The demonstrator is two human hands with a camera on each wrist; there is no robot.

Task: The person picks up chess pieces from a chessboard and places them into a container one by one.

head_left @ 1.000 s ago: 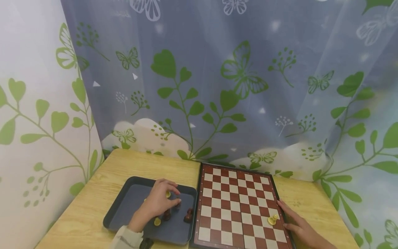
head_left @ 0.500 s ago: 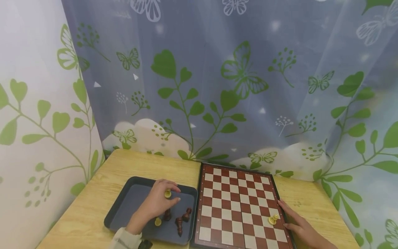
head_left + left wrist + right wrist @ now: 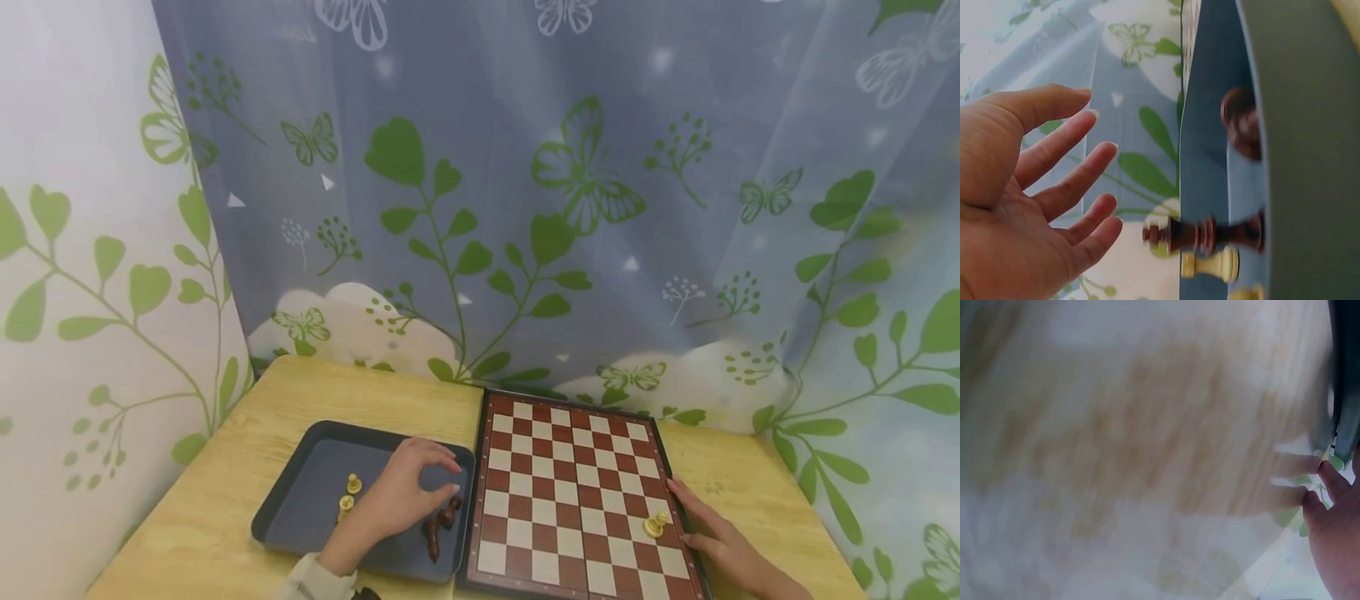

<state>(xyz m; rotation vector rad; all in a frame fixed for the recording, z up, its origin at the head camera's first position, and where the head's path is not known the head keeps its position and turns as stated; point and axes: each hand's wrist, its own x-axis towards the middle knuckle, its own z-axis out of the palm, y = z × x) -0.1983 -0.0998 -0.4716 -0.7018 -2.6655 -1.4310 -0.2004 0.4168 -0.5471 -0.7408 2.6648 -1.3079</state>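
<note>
My left hand (image 3: 405, 492) hovers over the dark tray with thumb and fingers spread in a loose curve. Nothing sits between them in the left wrist view. Dark brown chess pieces (image 3: 432, 537) lie under it at the tray's right side. A dark king (image 3: 1204, 234) stands upright in the left wrist view, beside a cream rook (image 3: 1210, 265). Left of the hand, a yellow pawn (image 3: 354, 483) and another yellow piece (image 3: 346, 505) stand in the tray. My right hand (image 3: 720, 537) rests against the chessboard's right edge, fingers extended, near a yellow chess piece (image 3: 656, 525).
The blue-grey tray (image 3: 288, 475) stands left of the red-and-white chessboard (image 3: 573, 483), close to its frame. Both lie on a wooden table (image 3: 360, 387). A leaf-and-butterfly curtain (image 3: 480, 275) hangs just behind the table.
My left hand has shifted right across the tray, uncovering yellow pieces on its left. A dark piece seen by its fingertips earlier is no longer there; another lies nearer the front. Right hand stays put.
</note>
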